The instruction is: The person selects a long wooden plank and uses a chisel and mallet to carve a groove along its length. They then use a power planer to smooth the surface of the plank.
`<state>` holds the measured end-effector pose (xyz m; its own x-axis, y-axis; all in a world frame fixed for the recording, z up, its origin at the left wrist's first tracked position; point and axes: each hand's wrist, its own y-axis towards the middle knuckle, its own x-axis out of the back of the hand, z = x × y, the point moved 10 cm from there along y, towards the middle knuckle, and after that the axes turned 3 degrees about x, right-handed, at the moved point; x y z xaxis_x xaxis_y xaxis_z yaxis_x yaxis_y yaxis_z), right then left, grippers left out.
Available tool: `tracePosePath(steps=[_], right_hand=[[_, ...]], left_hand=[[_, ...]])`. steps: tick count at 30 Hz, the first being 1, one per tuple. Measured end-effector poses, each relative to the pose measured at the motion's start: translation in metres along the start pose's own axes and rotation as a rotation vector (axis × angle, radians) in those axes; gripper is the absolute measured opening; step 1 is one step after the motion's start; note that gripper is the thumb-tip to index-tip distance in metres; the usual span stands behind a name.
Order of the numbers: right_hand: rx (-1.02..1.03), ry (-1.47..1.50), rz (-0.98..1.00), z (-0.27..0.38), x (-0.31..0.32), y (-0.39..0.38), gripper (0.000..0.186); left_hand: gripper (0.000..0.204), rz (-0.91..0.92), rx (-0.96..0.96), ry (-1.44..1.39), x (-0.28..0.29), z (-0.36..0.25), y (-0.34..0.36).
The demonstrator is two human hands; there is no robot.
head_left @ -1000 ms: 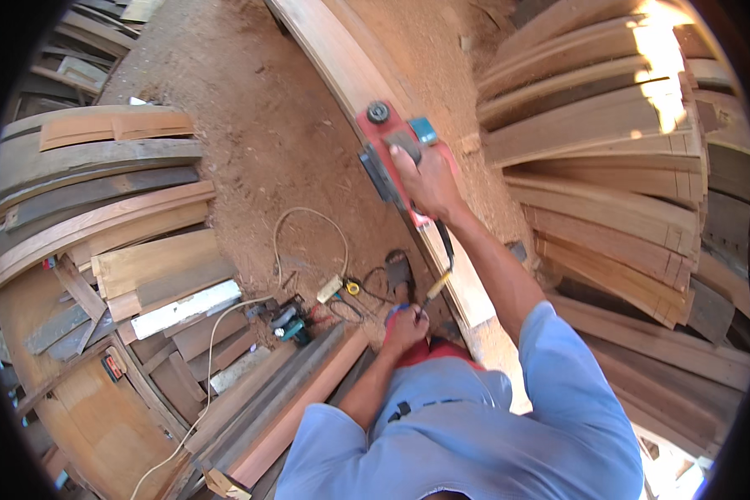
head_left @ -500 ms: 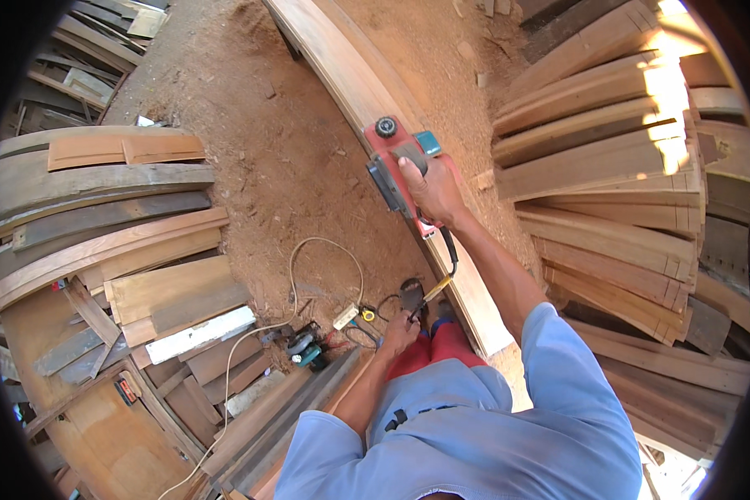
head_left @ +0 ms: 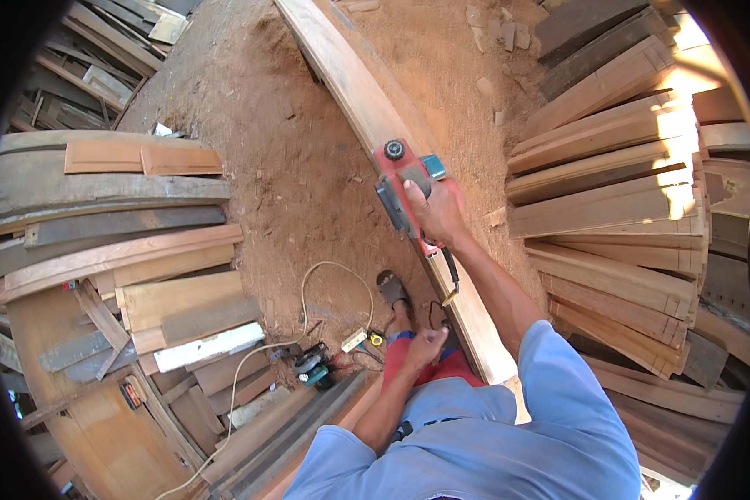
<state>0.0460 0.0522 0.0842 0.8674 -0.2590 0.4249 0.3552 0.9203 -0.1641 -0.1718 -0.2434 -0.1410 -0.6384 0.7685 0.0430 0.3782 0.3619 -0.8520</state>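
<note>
My right hand (head_left: 436,212) is wrapped round the handle of a red electric planer (head_left: 390,169) with a black knob at its front. The planer rests on top of a long pale board (head_left: 342,71), which runs from beside my legs toward the far left. From the planer's rear a dark power cord (head_left: 453,271) trails back toward me, with a yellowish section on it. Low in front of my lap, my left hand (head_left: 426,347) is closed on the cord; the fingers partly hide it.
Boards are stacked at the right (head_left: 608,204) and left (head_left: 183,304). On the left ground lie a teal circular saw (head_left: 315,367), a white power strip (head_left: 354,340) and a pale extension cord (head_left: 306,287). Sawdust covers the ground (head_left: 300,175). My sandalled foot (head_left: 392,287) stands beside the board.
My left hand has moved right, closer to the board, with the cord. My left foot has come forward into view. The planer stays at about the same place on the board.
</note>
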Motion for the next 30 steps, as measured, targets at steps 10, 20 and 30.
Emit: tracePosePath(steps=[10,20,30], right_hand=[[-0.035,-0.018,0.025,0.012,-0.009,0.049,0.086],[-0.045,0.005,0.033,0.032,-0.020,0.101,0.091],[-0.022,0.035,-0.002,0.043,-0.029,0.144,0.084]], left_hand=[[0.093,-0.124,-0.279,-0.163,0.051,-0.121,0.054],[0.070,-0.582,-0.401,0.116,0.136,-0.177,0.036],[0.052,-0.167,-0.064,-0.027,0.121,-0.186,0.065]])
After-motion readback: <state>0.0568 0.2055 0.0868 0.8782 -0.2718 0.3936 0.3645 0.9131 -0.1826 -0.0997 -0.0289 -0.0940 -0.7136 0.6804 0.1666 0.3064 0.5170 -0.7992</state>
